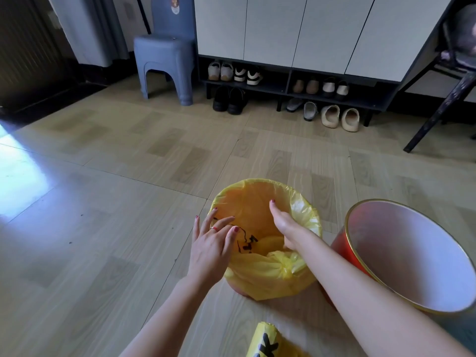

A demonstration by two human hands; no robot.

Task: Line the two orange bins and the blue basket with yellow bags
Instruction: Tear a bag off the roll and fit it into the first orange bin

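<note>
An orange bin (238,288) stands on the floor in front of me with a yellow bag (257,202) spread over its rim and hanging inside. My left hand (212,247) rests on the bag at the left rim with its fingers spread. Inside the bag is my right hand (283,224), thumb straight up and fingers reaching down against the liner, their tips hidden. To the right, tilted toward me, a second orange bin (342,243) with a gold rim and white inside has no bag in it. A roll of yellow bags (266,340) lies at the bottom edge. No blue basket is in view.
Wood-look floor (128,189) stretches ahead and to the left. A blue plastic stool (164,63) stands at the back left beside a white shoe cabinet (296,29) with several pairs of shoes beneath. A dark chair leg (438,112) slants down at the far right.
</note>
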